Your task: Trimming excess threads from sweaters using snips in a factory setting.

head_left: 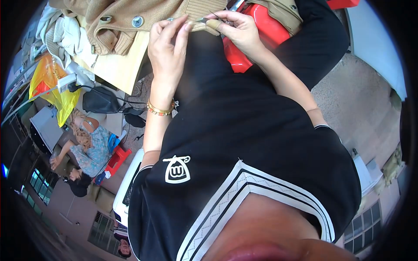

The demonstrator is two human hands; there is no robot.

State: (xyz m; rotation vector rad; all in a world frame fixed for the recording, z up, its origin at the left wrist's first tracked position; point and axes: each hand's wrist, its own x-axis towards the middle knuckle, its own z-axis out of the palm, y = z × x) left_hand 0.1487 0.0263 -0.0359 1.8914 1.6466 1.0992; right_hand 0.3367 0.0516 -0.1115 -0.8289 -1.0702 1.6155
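A tan knit cardigan (152,13) with round dark buttons (138,21) lies across the top of the head view, over and beyond my lap. My left hand (169,45) is raised at the garment's near edge. Its thumb and index finger pinch together, but what is between them is too small to make out. Just to the right, my right hand (241,32) grips a small metal tool with a pointed tip (201,20), which points toward the left fingertips. A tan covering (213,24) wraps the right thumb.
A pale board (124,65) supports the cardigan at left. A red plastic piece (263,26) with folded tan cloth (283,13) is at right. A yellow bag (54,87), a white plug adapter (66,81) with cords and a seated co-worker (93,148) are at left.
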